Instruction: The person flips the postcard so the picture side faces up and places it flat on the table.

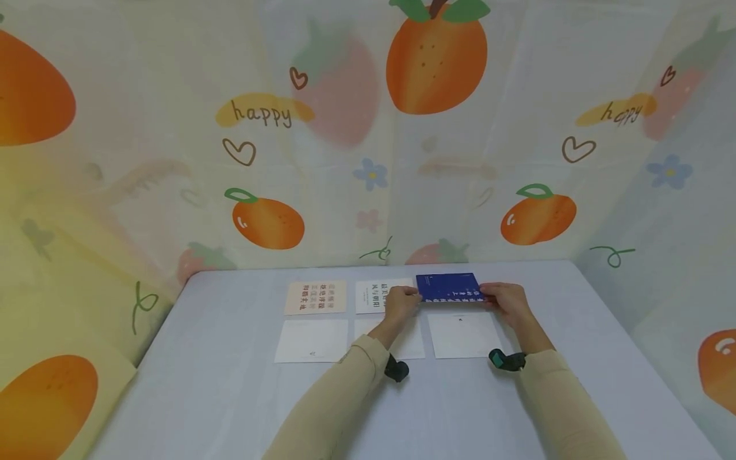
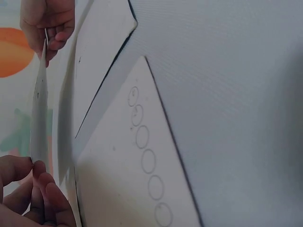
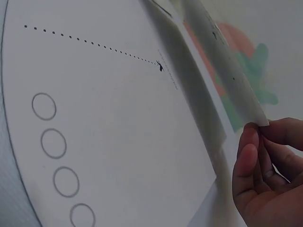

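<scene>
Both hands hold a dark blue postcard (image 1: 448,285) with white lettering at the back right of the card rows. My left hand (image 1: 400,308) pinches its left end between thumb and fingers; my right hand (image 1: 510,305) pinches the right end. Seen from the left wrist, the postcard (image 2: 40,113) is nearly edge-on and raised off the table, with its pale back showing. The right wrist view shows its lower corner in the right fingertips (image 3: 249,135). Just in front lies a white postcard (image 3: 118,123) with printed circles and a dotted line.
A cream card (image 1: 315,298) with brown lettering and a white card (image 1: 368,295) with dark lettering lie in the back row. In front are a white card (image 1: 310,340) at left and another (image 1: 411,338) partly behind my left arm. A fruit-print curtain (image 1: 345,179) hangs behind the table.
</scene>
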`<action>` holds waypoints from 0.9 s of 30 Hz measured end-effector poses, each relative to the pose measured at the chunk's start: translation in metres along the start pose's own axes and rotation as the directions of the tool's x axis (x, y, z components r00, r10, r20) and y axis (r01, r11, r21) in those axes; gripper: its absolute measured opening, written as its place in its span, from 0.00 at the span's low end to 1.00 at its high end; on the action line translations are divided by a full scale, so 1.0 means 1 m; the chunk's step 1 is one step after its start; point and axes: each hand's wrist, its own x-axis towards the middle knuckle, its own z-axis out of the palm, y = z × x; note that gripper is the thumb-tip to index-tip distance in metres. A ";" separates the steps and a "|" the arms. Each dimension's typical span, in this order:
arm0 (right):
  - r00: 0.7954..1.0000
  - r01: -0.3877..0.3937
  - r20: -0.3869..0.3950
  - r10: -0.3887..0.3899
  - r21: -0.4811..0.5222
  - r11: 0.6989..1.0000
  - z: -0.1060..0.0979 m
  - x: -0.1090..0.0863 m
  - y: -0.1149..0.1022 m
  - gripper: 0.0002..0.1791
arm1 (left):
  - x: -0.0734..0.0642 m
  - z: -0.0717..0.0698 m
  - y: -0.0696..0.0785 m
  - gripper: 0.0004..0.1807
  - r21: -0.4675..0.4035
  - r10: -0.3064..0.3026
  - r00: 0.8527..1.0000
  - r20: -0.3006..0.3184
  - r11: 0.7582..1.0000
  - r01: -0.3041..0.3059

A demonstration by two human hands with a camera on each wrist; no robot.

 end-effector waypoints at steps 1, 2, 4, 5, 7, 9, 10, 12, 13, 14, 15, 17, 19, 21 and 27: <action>1.000 0.008 0.004 -0.008 -0.012 1.000 0.000 0.000 0.000 0.22 | 0.000 0.000 0.000 0.13 0.012 0.001 1.000 -0.002 1.000 -0.001; 1.000 0.015 0.010 -0.014 -0.026 1.000 -0.001 0.000 0.001 0.23 | 0.000 0.001 0.000 0.13 0.030 0.007 1.000 -0.003 1.000 -0.007; 1.000 0.022 0.003 -0.022 -0.060 0.998 -0.001 0.001 0.001 0.22 | 0.000 0.002 0.001 0.12 0.069 0.010 1.000 0.003 0.998 -0.010; 1.000 0.027 0.003 -0.026 -0.075 0.997 -0.002 0.002 0.000 0.22 | 0.000 0.002 0.001 0.13 0.086 0.012 1.000 0.008 0.996 -0.013; 0.999 0.036 0.005 -0.035 -0.109 0.993 -0.003 0.002 0.000 0.22 | 0.001 0.003 0.002 0.13 0.107 0.006 1.000 0.030 0.994 -0.009; 0.999 0.036 -0.008 -0.038 -0.146 0.989 -0.003 0.003 -0.001 0.21 | 0.001 0.003 0.003 0.13 0.124 0.000 0.999 0.049 0.992 -0.006; 0.999 0.035 -0.012 -0.037 -0.166 0.985 -0.003 0.003 -0.001 0.21 | 0.001 0.003 0.004 0.13 0.126 -0.004 0.998 0.057 0.992 -0.003; 0.999 0.032 -0.020 -0.037 -0.206 0.978 -0.003 0.003 -0.001 0.21 | 0.001 0.003 0.005 0.14 0.135 -0.007 0.998 0.068 0.991 -0.002; 0.999 0.027 -0.030 -0.035 -0.224 0.974 -0.002 0.003 0.000 0.20 | 0.001 0.003 0.006 0.14 0.138 -0.008 0.997 0.078 0.990 -0.003; 0.999 0.025 -0.036 -0.035 -0.242 0.970 -0.002 0.004 0.001 0.20 | 0.001 0.003 0.006 0.14 0.139 -0.011 0.996 0.090 0.990 -0.002; 0.999 0.024 -0.040 -0.036 -0.257 0.966 -0.002 0.004 0.002 0.20 | 0.001 0.002 0.007 0.15 0.145 -0.011 0.995 0.103 0.989 -0.004; 0.998 0.028 -0.048 -0.043 -0.287 0.958 -0.002 0.005 0.004 0.20 | 0.001 0.002 0.008 0.14 0.163 -0.009 0.991 0.132 0.987 -0.013; 0.997 0.040 -0.051 -0.059 -0.316 0.948 -0.002 0.006 0.006 0.19 | 0.001 0.002 0.010 0.13 0.184 -0.010 0.987 0.158 0.983 -0.020; 0.996 0.055 -0.044 -0.075 -0.346 0.936 -0.001 0.005 0.006 0.19 | 0.001 0.002 0.011 0.13 0.205 -0.017 0.986 0.167 0.979 -0.018; 0.994 0.084 -0.027 -0.106 -0.430 0.899 -0.001 0.004 0.007 0.17 | 0.001 0.004 0.009 0.13 0.219 -0.043 0.984 0.172 0.976 0.004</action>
